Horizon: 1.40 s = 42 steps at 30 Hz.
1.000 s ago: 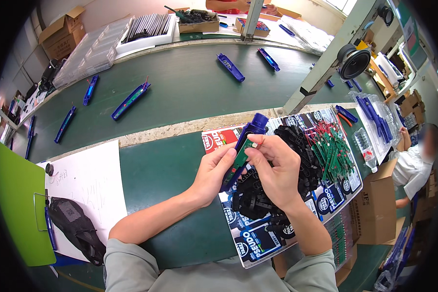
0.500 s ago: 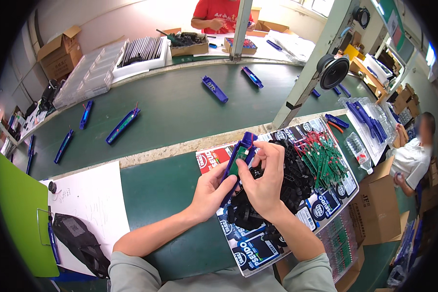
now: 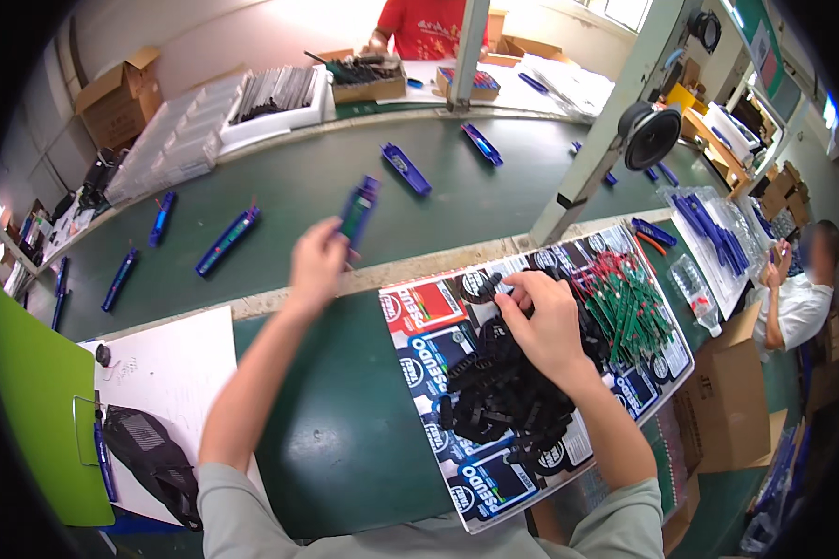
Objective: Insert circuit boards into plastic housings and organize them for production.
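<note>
My left hand (image 3: pixel 317 265) grips the lower end of a blue plastic casing with a green circuit board (image 3: pixel 355 216) in it. It holds the casing over the near part of the long green surface, slightly blurred by motion. My right hand (image 3: pixel 548 321) is closed, its thumb and fingertips pinching a small black part (image 3: pixel 502 287). This hand is over the heap of black plastic parts (image 3: pixel 508 387) on a printed board (image 3: pixel 419 368). Beside that heap, to the right, lies a pile of green circuit boards with red wires (image 3: pixel 629 303).
Several blue casings (image 3: pixel 226 242) lie spread along the green surface (image 3: pixel 289 200). A metal post (image 3: pixel 592 140) with a round speaker (image 3: pixel 650 136) rises right of centre. A black mesh pouch (image 3: pixel 154 461) sits on white paper at left. Co-workers are across the table and at right.
My left hand has carried the blue casing away from my right hand, forward and left over the green surface. My right hand has let go of the casing and moved right, over the black parts.
</note>
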Available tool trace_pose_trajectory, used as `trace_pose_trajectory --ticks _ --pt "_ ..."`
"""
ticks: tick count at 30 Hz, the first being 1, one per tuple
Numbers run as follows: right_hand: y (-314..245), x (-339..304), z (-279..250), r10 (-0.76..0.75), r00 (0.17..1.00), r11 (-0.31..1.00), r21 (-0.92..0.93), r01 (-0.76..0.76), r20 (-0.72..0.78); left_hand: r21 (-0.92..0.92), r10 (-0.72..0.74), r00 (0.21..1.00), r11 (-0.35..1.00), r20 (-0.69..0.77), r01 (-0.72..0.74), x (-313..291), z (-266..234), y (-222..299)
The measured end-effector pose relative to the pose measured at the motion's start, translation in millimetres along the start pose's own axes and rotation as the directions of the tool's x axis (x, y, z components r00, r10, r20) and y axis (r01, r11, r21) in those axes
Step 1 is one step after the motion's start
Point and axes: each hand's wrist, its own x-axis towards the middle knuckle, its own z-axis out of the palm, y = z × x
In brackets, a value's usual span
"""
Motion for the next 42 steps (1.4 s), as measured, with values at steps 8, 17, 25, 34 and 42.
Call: trace_pose_trajectory --ticks 8,17,25,34,42 --pt "36.2 25.8 10.5 -0.122 0.953 0.960 -0.211 0.184 0.276 0.854 0.054 0.994 0.518 -0.091 0.050 82.9 -106.2 -61.7" --pt "53.8 42.9 34.8 -0.074 0.885 0.873 -0.399 0.280 0.459 0.896 0.404 0.914 0.418 -0.035 -0.151 87.5 -49.9 -17.4" --pt "39.2 38.7 15.5 -0.134 0.902 0.991 0.037 0.130 0.411 0.824 -0.037 0.965 0.512 -0.260 0.242 149.9 92.2 -27.7" --pt "37.1 30.2 -8.5 -0.070 0.941 0.946 0.321 -0.043 0.332 0.538 -0.003 0.996 0.842 -0.084 0.048 146.4 54.6 -42.3" --pt "27.0 12.7 -11.3 0.027 0.925 0.847 0.482 -0.222 0.379 -0.282 -0.172 0.904 0.913 0.392 0.296 -38.0 44.5 42.7"
